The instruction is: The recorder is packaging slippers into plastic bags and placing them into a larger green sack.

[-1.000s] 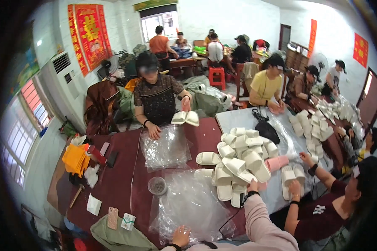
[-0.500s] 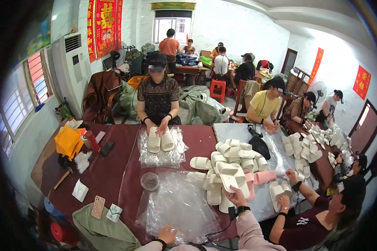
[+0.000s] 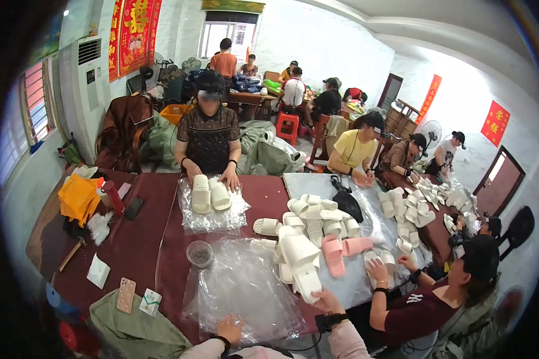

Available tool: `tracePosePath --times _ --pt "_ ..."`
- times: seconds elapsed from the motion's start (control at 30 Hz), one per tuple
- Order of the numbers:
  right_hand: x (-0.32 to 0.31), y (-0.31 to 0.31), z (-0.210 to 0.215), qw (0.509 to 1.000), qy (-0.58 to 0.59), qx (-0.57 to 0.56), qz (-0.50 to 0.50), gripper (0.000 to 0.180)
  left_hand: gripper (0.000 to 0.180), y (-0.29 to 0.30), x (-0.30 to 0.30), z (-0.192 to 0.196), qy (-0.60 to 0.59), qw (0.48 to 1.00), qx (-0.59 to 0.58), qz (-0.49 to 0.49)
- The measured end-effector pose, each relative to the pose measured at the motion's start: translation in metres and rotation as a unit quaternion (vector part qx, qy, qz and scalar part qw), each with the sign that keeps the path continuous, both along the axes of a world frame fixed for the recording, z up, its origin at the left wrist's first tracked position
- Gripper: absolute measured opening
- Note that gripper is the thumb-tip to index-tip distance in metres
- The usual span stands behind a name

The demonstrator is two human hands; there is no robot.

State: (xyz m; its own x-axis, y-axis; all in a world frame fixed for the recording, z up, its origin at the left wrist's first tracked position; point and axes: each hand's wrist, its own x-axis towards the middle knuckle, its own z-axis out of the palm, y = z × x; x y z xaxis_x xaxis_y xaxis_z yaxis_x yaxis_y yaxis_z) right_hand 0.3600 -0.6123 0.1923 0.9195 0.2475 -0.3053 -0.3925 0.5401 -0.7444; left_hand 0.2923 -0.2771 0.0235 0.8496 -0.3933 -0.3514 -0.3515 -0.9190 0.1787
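Evidently bagging: left hand (image 3: 229,328) lies flat, unclenched, on the clear plastic bag (image 3: 245,287); right hand (image 3: 327,300) grips a white slipper (image 3: 305,276). Next, open the bag's mouth.

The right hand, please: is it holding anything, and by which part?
The right hand grips a white slipper by its near end; the left hand rests on the plastic bags.

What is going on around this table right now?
The person's left hand rests on a pile of clear plastic bags, while the right hand touches a white slipper at the edge of a heap. Across the dark red table, a co-worker presses a pair of white slippers onto more bags.
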Motion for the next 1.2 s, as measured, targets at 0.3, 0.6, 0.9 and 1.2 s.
tracePosePath --times 0.3,0.6,0.9,1.2 --pt "-0.048 0.039 -0.073 0.955 0.130 -0.104 0.247 0.055 0.046 0.000 0.000 -0.027 -0.069 0.997 -0.041 -0.013" --pt "-0.026 0.084 -0.113 0.855 0.122 -0.379 0.332 0.051 0.039 -0.005 0.001 0.016 -0.049 0.998 -0.010 -0.047" --pt "-0.001 0.130 -0.104 0.619 -0.289 -0.699 0.213 0.046 0.048 0.007 -0.010 -0.005 -0.093 0.994 0.016 -0.049" --pt "0.023 0.152 -0.148 0.636 -0.291 -0.624 0.348 0.042 0.047 0.010 -0.010 0.002 0.002 0.999 0.027 -0.039"
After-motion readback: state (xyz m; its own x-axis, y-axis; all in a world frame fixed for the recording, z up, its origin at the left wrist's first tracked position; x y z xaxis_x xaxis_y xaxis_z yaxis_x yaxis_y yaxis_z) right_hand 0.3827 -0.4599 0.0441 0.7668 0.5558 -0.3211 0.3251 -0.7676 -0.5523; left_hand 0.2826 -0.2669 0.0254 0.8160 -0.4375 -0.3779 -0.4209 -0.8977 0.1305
